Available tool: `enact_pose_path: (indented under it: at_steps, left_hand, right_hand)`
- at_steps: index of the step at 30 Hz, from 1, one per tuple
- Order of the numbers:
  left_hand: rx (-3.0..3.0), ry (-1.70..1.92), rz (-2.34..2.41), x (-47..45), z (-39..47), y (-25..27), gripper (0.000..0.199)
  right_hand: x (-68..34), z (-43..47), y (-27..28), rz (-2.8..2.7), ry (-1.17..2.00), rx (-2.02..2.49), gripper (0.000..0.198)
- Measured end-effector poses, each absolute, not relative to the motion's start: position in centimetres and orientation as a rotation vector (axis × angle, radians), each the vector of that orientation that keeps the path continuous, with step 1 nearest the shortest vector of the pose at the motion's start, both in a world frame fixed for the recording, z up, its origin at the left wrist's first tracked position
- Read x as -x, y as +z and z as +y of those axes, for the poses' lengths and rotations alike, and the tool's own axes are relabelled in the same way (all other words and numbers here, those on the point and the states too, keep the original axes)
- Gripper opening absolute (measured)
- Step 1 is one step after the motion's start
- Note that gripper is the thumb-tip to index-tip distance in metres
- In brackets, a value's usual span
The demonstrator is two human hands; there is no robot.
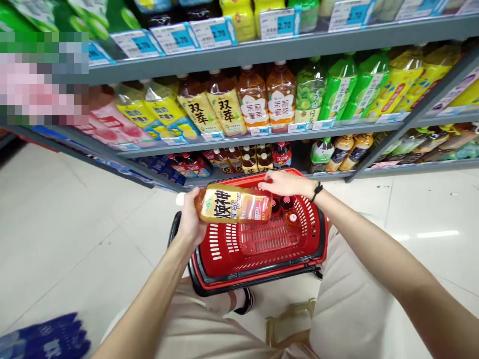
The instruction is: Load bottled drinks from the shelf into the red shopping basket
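Left hand [192,217]: grips yellow-labelled plastic bottle [235,204]
Right hand [286,183]: curled, hold unclear
Red slotted plastic basket [224,269]: far-left partly hidden

Held bottle [236,203], frame centre: smooth glossy plastic. Basket [224,267], centre: smooth plastic, slight sheen. Floor [86,209], left: glossy tile. Trousers [348,304], lower centre: matt cloth.

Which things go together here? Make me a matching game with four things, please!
Things:
1. sideways bottle
2. basket
3. wristband
4. floor

Clues:
A. pale and shiny
B. red, with lots of slots
C. held in the left hand
D. black, just behind the right hand

Right pairs: 1-C, 2-B, 3-D, 4-A.
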State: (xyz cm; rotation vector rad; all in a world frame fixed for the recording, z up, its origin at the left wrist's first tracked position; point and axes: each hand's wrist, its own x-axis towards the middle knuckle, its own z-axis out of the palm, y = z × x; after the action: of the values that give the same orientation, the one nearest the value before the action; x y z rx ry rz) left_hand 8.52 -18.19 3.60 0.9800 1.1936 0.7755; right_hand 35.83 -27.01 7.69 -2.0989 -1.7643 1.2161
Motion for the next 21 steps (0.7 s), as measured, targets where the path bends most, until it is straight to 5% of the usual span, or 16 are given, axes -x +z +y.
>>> enact_pose_path:
  at_steps: [3,8,21]
  left_hand:
    - [-1.074,0.515,1.41,-9.6,-18.6,0.6,0.049]
    - [-1.203,0.194,1.592,-12.5,-20.4,-5.7,0.043]
    - [-1.664,-0.502,1.744,-20.8,-24.5,-17.8,0.054]
  right_hand:
    - [-37.3,-27.3,7.6,-2.01,0.757,2.473,0.048]
    - [-38.5,-28.4,8.4,-2.059,1.112,2.445,0.04]
    - [-41.2,-30.3,8.9,-1.877,1.077,2.321,0.047]
